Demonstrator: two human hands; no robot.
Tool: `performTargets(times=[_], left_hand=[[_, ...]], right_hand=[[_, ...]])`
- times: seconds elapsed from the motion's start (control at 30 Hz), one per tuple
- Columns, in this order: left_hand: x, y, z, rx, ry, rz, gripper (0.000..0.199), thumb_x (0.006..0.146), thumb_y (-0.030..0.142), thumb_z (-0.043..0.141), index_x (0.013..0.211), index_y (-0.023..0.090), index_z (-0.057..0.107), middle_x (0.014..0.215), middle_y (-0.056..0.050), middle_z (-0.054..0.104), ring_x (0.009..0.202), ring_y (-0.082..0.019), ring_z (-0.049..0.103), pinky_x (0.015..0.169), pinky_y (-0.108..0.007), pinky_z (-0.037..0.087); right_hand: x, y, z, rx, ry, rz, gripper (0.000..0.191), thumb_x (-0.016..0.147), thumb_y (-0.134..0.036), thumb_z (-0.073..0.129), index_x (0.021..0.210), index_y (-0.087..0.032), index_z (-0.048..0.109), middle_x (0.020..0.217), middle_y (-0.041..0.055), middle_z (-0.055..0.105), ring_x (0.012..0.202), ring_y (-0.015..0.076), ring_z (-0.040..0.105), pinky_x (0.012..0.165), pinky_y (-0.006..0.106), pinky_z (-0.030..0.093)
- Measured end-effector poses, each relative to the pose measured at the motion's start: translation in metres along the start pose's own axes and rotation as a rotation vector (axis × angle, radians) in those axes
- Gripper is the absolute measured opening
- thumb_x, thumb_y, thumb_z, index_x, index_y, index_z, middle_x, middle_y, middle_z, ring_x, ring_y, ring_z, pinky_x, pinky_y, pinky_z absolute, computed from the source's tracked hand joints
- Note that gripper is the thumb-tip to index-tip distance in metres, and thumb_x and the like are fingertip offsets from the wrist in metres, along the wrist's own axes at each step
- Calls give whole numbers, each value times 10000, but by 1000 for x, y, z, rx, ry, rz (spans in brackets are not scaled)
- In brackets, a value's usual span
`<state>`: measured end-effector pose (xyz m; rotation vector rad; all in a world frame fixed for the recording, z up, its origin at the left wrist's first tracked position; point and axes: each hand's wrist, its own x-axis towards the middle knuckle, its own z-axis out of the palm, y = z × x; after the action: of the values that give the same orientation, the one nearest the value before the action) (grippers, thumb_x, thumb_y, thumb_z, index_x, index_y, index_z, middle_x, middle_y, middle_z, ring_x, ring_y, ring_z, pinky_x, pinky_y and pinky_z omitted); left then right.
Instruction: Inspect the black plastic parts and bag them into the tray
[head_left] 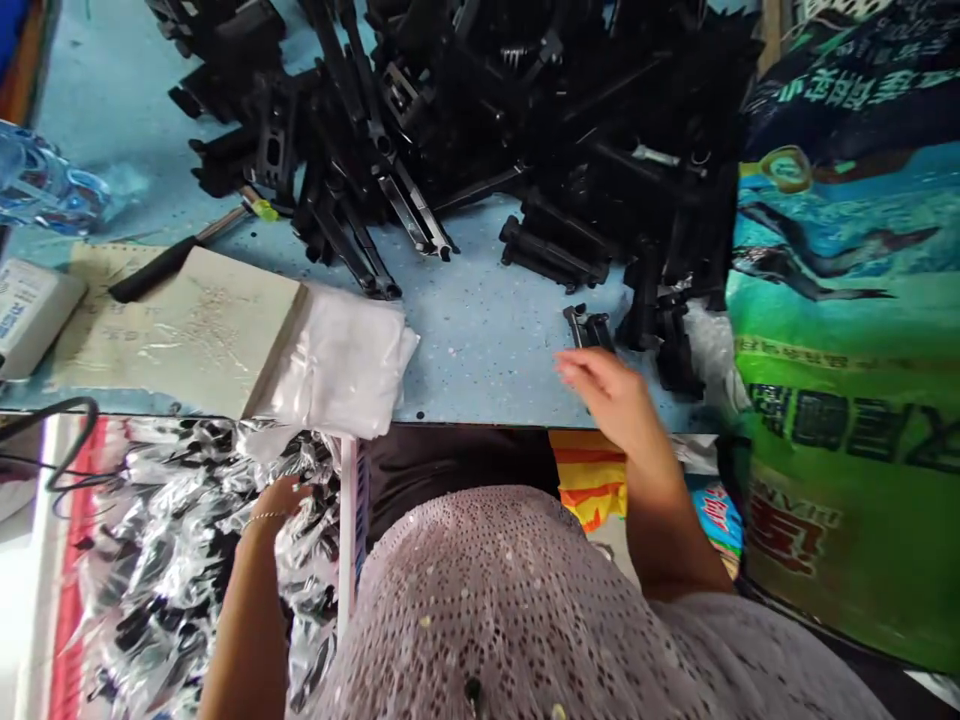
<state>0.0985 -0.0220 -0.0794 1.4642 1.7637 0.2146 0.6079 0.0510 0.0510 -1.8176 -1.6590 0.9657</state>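
Black part (587, 328) just beyond right hand (611, 395); left hand (281, 497) among bagged parts (172, 580).

The heap of black matt plastic parts (525, 130) lies on a smooth speckled blue tabletop (480, 340). Crinkled glossy clear plastic bags (187, 560) shine beside soft white folded cloth (341, 365).

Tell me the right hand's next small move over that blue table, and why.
Probably reach a little further forward and close on the small black part. The right hand hovers open just short of it, holding nothing, and that part lies apart from the big pile of black parts. The left hand is down among the bagged parts.
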Motion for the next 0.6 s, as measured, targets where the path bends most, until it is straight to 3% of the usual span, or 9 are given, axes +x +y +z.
performTargets(times=[0.07,0.13,0.17,0.23,0.3,0.33,0.4,0.5,0.6], left_hand=[[-13,22,-20,-33,-197,-100,351,730,530,724,564,228,660,456,-11,565,404,-185,544,404,-284,442],[-25,62,-33,-154,-324,-83,305,830,520,676,733,249,774,644,-55,720,470,-192,600,418,-296,478],[-27,88,-34,-220,-299,-2,300,895,500,641,865,253,808,761,-75,763,525,-190,629,454,-302,510],[-18,140,-27,-235,-22,242,285,964,428,607,1058,241,800,933,-87,775,696,-196,683,624,-331,592],[7,181,-11,-18,345,380,302,958,398,627,1105,185,785,1111,-145,748,938,-257,700,869,-423,598],[21,194,-3,86,427,411,295,952,389,634,1076,168,783,1121,-164,735,983,-281,685,908,-452,579],[47,205,7,191,481,433,217,954,310,605,947,165,766,1051,-159,723,971,-277,665,896,-439,562],[67,199,2,87,438,392,134,883,223,657,754,188,662,867,-76,672,800,-197,632,768,-337,536],[67,188,-13,-106,376,272,219,813,310,753,697,194,607,751,-14,625,683,-147,586,672,-286,490]], right_hand=[[-5,24,-32,-444,176,78,349,1009,-421,514,1197,-212,721,1171,154,729,1049,319,704,901,477,554],[-7,47,-46,-692,128,153,358,998,-427,509,1131,-179,731,1064,172,746,955,347,717,819,475,553],[-7,57,-46,-746,84,167,360,1004,-415,481,1089,-173,734,1011,172,753,908,346,721,788,464,550],[-4,67,-38,-731,15,139,371,1017,-367,415,1047,-180,734,986,165,767,887,332,731,781,439,546],[-1,67,-26,-648,-5,88,372,1015,-365,405,1069,-190,729,1044,160,777,944,328,737,819,427,545],[0,63,-19,-605,-3,70,373,1012,-388,417,1086,-191,725,1074,160,776,974,329,735,839,425,544],[1,54,-8,-527,31,59,394,1009,-454,442,1104,-186,714,1090,161,770,984,325,732,856,421,542],[1,41,6,-454,91,97,449,980,-554,507,1138,-171,681,1074,158,754,870,286,722,807,398,541],[7,33,13,-450,-12,137,389,943,-534,572,1068,-179,673,982,130,749,795,265,700,744,369,517]])
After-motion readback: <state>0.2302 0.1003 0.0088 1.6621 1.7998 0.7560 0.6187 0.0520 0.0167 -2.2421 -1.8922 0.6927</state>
